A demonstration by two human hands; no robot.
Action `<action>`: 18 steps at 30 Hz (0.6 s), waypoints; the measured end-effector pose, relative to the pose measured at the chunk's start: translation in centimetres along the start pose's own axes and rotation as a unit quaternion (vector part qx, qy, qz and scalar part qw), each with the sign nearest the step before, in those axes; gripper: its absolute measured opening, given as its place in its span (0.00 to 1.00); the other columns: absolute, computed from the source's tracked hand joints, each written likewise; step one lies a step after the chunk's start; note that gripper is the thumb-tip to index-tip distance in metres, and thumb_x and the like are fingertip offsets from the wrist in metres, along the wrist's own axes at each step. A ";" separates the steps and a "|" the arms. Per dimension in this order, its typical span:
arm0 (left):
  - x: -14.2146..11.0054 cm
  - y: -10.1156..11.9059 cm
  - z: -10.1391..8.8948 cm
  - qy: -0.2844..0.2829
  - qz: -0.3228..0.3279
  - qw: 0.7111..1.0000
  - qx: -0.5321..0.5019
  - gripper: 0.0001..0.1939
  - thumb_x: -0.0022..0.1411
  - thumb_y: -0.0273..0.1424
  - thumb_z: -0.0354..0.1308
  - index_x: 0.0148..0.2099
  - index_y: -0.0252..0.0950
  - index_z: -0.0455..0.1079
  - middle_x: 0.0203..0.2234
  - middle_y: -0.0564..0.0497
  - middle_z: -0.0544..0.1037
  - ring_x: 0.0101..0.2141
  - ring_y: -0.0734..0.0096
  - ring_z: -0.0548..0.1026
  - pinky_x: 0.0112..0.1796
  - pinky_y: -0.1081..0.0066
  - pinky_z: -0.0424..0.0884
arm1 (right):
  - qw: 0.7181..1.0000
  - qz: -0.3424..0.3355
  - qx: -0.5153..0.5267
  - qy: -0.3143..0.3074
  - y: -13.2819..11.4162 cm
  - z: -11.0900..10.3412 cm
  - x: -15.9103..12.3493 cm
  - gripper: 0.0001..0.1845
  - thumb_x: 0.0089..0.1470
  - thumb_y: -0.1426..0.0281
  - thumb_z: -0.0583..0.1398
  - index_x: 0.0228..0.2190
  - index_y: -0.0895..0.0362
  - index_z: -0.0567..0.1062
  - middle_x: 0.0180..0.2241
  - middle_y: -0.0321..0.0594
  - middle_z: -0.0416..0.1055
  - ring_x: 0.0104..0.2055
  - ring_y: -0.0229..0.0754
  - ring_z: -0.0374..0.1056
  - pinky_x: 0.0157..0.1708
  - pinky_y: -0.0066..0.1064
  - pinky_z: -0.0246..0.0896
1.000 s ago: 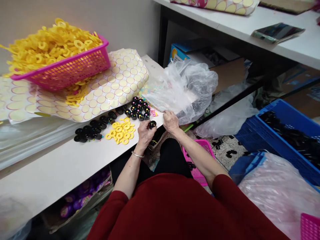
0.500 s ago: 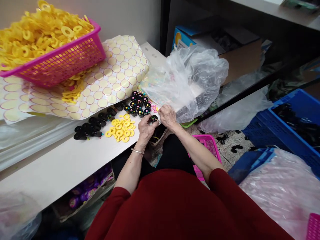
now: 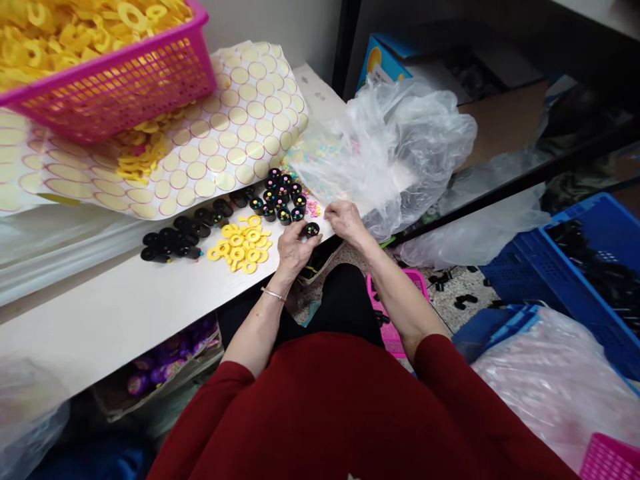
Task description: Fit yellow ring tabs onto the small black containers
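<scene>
White table runs from lower left up to the centre of the frame, grey wall behind. Left hand, bracelet on its wrist, has thumb and fingers closed around one black cup, just right of frame centre-top, at the table edge; small coloured bits show in its mouth. Right hand is just right of it, apart from the cup, fingers curled; can't tell if the fingertips meet or pinch anything. Pink beads lie between the hands, slightly above. Upright cups with coloured dots stand clustered left of the beads. Darker cups, many tipped over, trail off to the left. Yellow rings are heaped below that row. Patterned sheet sits above, with a pink basket of more yellow pieces at upper left. Clear plastic bag is crumpled at upper right of centre, near the right hand. Blue crate with black parts at right; second pink basket, on the floor, partly behind the right forearm.
</scene>
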State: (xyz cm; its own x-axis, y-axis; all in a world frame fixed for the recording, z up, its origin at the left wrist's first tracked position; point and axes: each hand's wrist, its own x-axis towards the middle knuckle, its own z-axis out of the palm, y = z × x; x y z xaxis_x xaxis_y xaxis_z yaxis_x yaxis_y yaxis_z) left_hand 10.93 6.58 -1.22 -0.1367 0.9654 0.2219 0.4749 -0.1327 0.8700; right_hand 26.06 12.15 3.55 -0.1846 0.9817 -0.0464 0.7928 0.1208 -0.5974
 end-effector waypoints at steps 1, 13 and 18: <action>0.0 0.0 0.0 -0.001 0.000 1.000 0.001 0.15 0.47 0.34 0.65 0.39 0.38 0.73 0.31 0.53 0.74 0.34 0.69 0.72 0.38 0.69 0.69 | 1.000 -0.012 0.006 0.001 0.2 0.0 -0.1 0.15 0.48 0.75 0.53 0.32 0.61 0.79 0.30 0.42 0.74 0.33 0.40 0.66 0.35 0.29 0.56; -0.1 0.4 -0.2 -0.009 0.038 0.999 0.015 0.12 0.48 0.32 0.65 0.38 0.40 0.74 0.31 0.53 0.74 0.36 0.67 0.72 0.40 0.68 0.68 | 0.992 -0.109 0.019 0.064 -0.1 1.6 -1.7 0.11 0.52 0.75 0.52 0.30 0.58 0.75 0.31 0.42 0.68 0.34 0.41 0.62 0.35 0.31 0.56; -0.1 0.7 -0.4 -0.013 0.024 1.000 0.014 0.11 0.48 0.30 0.64 0.37 0.41 0.75 0.30 0.53 0.75 0.35 0.67 0.71 0.40 0.68 0.68 | 0.983 -0.168 0.069 0.038 -1.3 1.2 -2.9 0.10 0.55 0.73 0.52 0.30 0.56 0.74 0.31 0.40 0.67 0.37 0.41 0.62 0.39 0.31 0.57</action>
State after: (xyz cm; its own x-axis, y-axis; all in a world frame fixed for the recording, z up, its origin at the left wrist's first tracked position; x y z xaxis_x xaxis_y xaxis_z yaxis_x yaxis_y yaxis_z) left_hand 10.98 6.27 -0.50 -0.0898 0.9638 0.2512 0.5040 -0.1736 0.8461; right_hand 24.85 8.97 3.54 -0.3750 0.8985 0.2284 0.6075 0.4242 -0.6716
